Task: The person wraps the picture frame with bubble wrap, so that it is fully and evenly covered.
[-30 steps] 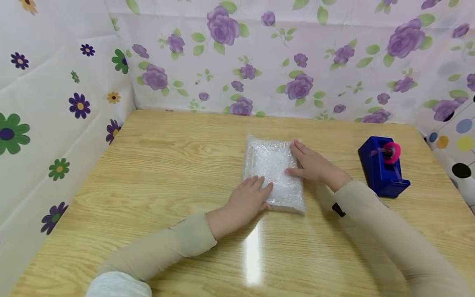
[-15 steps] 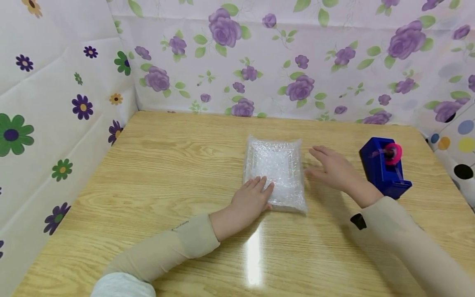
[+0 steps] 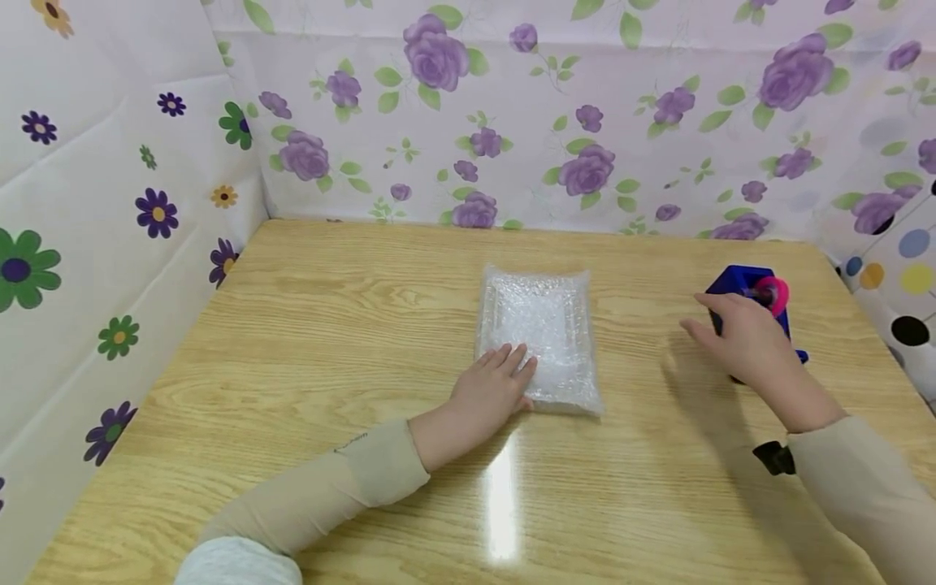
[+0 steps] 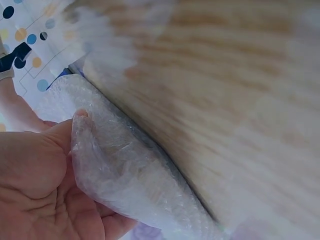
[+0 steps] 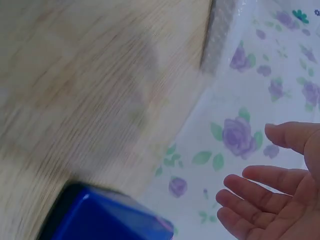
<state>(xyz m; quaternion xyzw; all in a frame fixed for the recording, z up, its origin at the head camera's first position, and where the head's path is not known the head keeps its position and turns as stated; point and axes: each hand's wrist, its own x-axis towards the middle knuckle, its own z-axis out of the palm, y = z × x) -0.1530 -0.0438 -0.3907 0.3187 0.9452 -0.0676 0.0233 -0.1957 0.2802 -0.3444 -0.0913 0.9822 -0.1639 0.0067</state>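
Note:
A flat rectangular package in bubble wrap point(image 3: 548, 325) lies on the wooden table. My left hand point(image 3: 488, 392) rests on its near left corner, fingers spread on top and thumb at the near edge. From the left wrist view, the palm point(image 4: 40, 185) and thumb show beside the clear wrap point(image 4: 125, 165). Over to the right, my right hand point(image 3: 753, 345) is held above the table in front of a blue tape dispenser point(image 3: 738, 280), partly covering it. Nothing is in that hand; the right wrist view has its fingers point(image 5: 260, 200) apart and loosely extended, the dispenser point(image 5: 105, 215) below.
A pink roll of tape point(image 3: 775, 296) sits in the dispenser. The wooden table point(image 3: 351, 325) meets a flowered cloth point(image 3: 512, 106) at the back, with another patterned cloth point(image 3: 132, 244) on the left. A dark strap piece point(image 3: 775, 458) hangs at the right cuff.
My right hand has lifted off the package's right side and moved right to the tape dispenser. The left hand has stayed on the package.

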